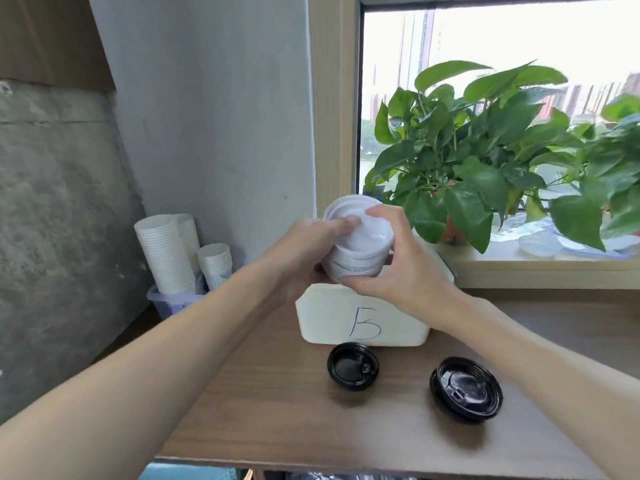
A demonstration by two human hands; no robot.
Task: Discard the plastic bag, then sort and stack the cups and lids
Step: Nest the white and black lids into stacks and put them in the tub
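A stack of white lids (358, 242) is held in the air above a white bin marked "B" (360, 323). My left hand (304, 254) grips the stack from the left, thumb on the top lid. My right hand (398, 261) grips it from the right, with fingers over the top and under the bottom. Two piles of black lids lie on the wooden counter in front of the bin, one at the centre (352, 366) and one further right (465, 389). White paper cups (166, 254) stand stacked upside down in a clear container at the left, with a shorter stack (215, 263) beside them.
The wooden counter (277, 393) ends at a front edge near the bottom of the view. A leafy green plant (485, 157) stands on the window sill at the right, with clear plastic (540, 242) lying under it. A grey wall rises behind the cups.
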